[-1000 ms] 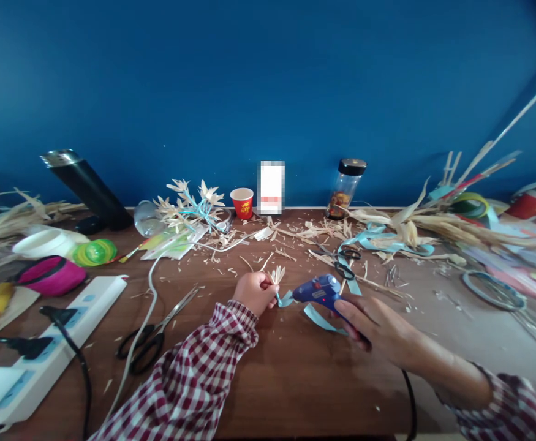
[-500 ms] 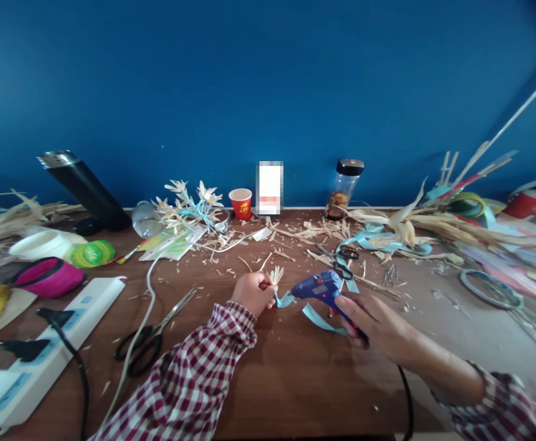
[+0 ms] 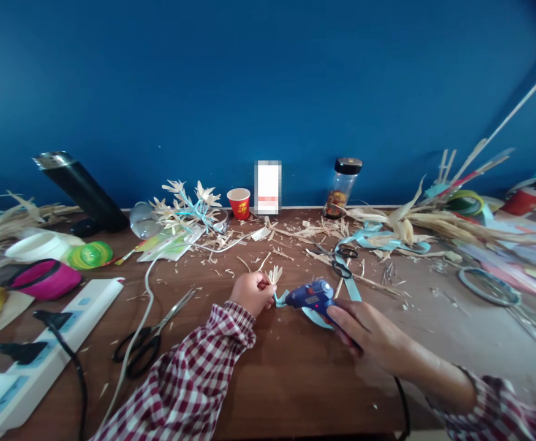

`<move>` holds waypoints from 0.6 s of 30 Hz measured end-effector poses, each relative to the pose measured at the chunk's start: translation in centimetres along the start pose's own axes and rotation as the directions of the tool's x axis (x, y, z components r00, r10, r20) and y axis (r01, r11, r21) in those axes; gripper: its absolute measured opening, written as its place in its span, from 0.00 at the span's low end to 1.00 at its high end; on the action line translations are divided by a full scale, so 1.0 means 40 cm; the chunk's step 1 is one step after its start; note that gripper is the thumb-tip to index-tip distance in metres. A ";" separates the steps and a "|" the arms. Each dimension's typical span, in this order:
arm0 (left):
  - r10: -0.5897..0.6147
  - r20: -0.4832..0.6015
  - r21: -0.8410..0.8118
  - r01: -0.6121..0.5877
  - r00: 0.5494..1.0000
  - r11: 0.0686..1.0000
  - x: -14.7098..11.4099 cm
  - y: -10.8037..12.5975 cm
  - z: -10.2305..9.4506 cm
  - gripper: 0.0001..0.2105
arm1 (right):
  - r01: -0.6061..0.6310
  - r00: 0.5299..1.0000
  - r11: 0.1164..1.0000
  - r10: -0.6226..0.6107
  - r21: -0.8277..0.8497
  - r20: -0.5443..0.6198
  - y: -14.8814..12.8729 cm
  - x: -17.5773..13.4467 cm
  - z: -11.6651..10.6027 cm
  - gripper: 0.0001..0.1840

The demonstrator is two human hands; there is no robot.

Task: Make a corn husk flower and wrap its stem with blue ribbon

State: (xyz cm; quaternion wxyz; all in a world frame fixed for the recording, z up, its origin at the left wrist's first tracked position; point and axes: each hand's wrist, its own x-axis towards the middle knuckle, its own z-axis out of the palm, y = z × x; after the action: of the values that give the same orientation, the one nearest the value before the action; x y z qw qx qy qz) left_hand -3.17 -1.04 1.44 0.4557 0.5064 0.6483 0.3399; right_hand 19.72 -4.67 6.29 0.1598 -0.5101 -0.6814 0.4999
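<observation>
Pinched in my left hand (image 3: pixel 255 290) is a small flower of pale dried husk (image 3: pixel 275 275), its petals pointing up. A light blue ribbon (image 3: pixel 281 299) trails to the right from the base of the flower. My right hand (image 3: pixel 367 324) is wrapped round the handle of a blue glue gun (image 3: pixel 312 295) with a small red light on its side. The gun's nozzle points left and sits at the ribbon; whether it touches is too small to tell. Another piece of blue ribbon (image 3: pixel 316 318) lies under the gun, partly hidden by it.
Scissors (image 3: pixel 150 343) lie left of my left arm, beside a white power strip (image 3: pixel 72 331). Farther back stand a bunch of husk flowers (image 3: pixel 192 205), a red paper cup (image 3: pixel 239 204) and a glass bottle (image 3: pixel 342 188). Black-handled scissors (image 3: pixel 343 263) and dried husks (image 3: pixel 400 226) lie to the right.
My right hand has brought the glue gun slightly left and down, so its nozzle is closer to the flower and ribbon. My left hand has hardly moved.
</observation>
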 end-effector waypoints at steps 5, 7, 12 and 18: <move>0.009 -0.003 0.017 -0.009 1.000 1.000 0.001 -0.002 0.001 0.03 | 0.000 1.000 1.000 0.000 0.029 -0.008 0.006 0.000 -0.001 0.21; 0.010 0.000 0.012 -0.010 1.000 1.000 0.002 -0.002 0.001 0.03 | 0.018 1.000 1.000 -0.019 0.021 0.012 0.006 0.001 0.000 0.21; 0.003 0.010 -0.008 -0.003 1.000 1.000 0.003 -0.004 0.001 0.03 | 0.011 1.000 1.000 -0.011 0.001 0.018 0.000 -0.003 0.001 0.21; 0.003 -0.003 -0.010 -0.003 1.000 1.000 0.003 -0.004 0.002 0.02 | 0.034 0.999 0.999 -0.034 0.019 0.009 0.000 0.002 0.007 0.21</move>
State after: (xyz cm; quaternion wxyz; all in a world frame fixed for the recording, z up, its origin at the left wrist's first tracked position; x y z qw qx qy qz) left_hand -3.14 -0.96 1.25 0.4569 0.5048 0.6463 0.3446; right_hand 19.48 -4.76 6.12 0.1698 -0.4943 -0.6861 0.5060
